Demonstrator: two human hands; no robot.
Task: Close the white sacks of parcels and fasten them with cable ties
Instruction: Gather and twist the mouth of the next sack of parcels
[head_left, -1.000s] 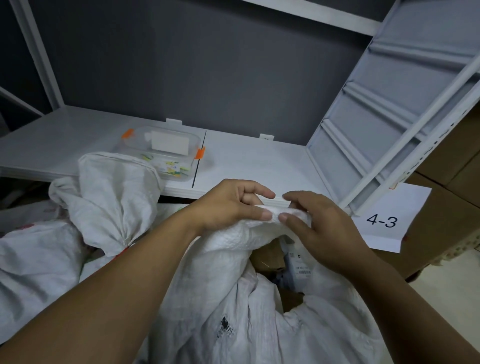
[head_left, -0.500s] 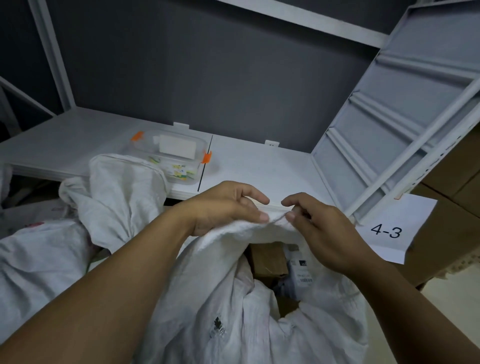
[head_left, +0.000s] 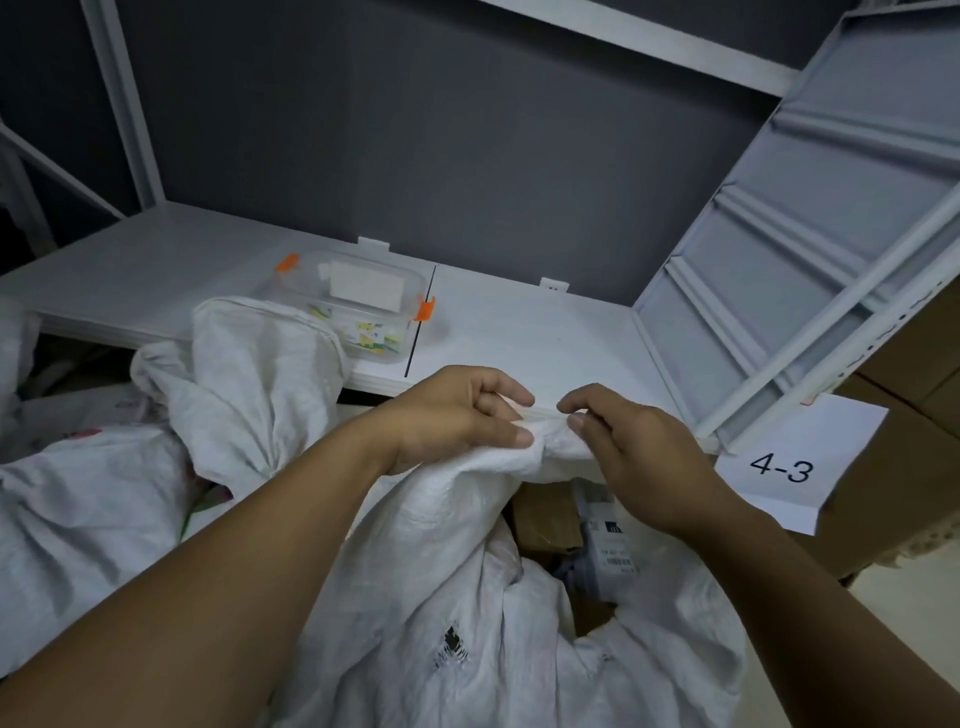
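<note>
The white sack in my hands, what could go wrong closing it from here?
1. The left hand and right hand pinch only a short stretch of the white sack's rim; the mouth gapes below, so the brown parcel and labelled parcel could get caught in the gather or spill.
2. The dark mark on the front may be a tear and could widen under pulling.

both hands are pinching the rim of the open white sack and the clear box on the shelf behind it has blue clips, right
Not quite. In the head view the clips on the clear box are orange, not blue. The rest holds: left hand and right hand pinch the rim of the open white sack, with the box on the shelf behind it.
</note>
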